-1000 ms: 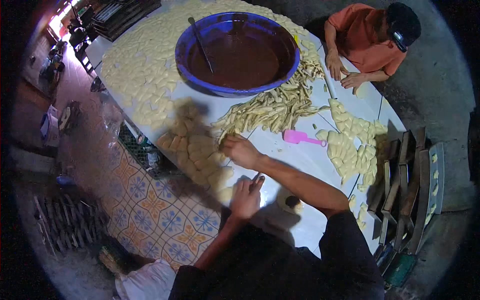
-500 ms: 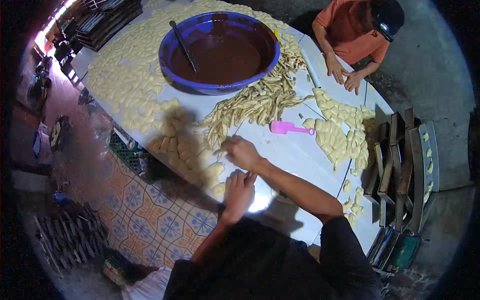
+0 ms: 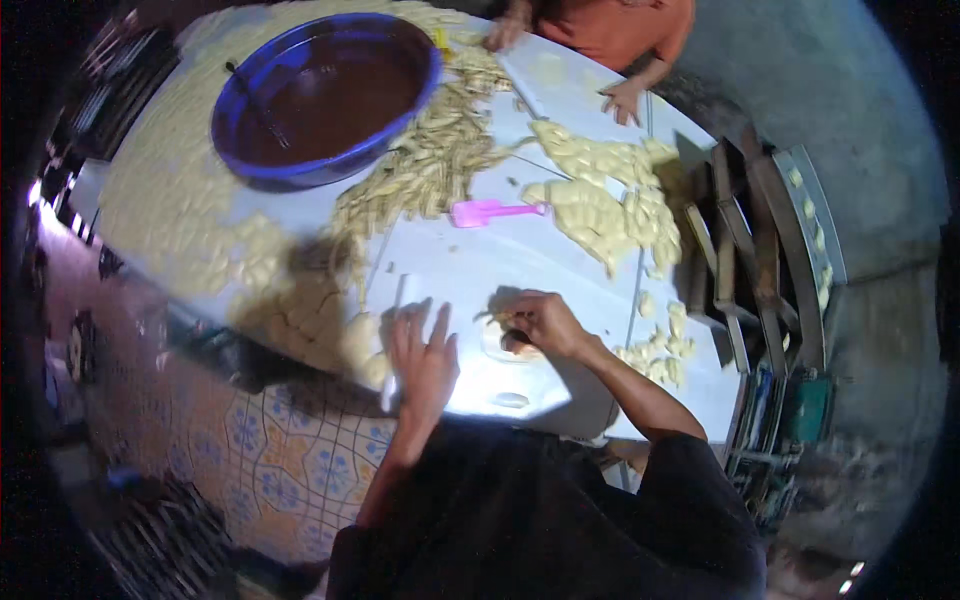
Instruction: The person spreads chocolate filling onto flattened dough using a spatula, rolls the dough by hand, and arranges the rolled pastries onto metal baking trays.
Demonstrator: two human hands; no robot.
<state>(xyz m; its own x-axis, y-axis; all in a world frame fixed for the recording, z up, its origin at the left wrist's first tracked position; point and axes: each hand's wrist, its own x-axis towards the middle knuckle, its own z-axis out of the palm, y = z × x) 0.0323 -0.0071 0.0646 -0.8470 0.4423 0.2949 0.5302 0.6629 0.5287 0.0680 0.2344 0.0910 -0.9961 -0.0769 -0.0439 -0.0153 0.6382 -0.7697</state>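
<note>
My left hand [image 3: 425,355] lies with its fingers spread on the white table [image 3: 430,265], beside and partly over a slim white rod [image 3: 407,290]. To its right, my right hand [image 3: 548,325] has its fingertips pinched together over a small flat piece of pale dough [image 3: 496,346]. Between those fingertips shows the end of a small yellowish-brown strip [image 3: 502,316], partly hidden by the fingers. It looks like the cut strips [image 3: 415,165] heaped farther back. Rounded dough pieces [image 3: 345,330] lie to the left of my left hand.
A blue basin [image 3: 230,165] of brown liquid holds a dark-handled utensil [image 3: 258,105]. A pink scoop [image 3: 490,212] lies mid-table. More dough pieces [image 3: 600,215] sit at right, beside stacked trays [image 3: 735,240]. Across the table, a person in an orange shirt [image 3: 610,30] rests a hand [image 3: 622,100] on it.
My right hand has moved from the edge of the strip heap to the flat dough, a strip now in its fingers. My left hand has spread and moved left. The view has shifted.
</note>
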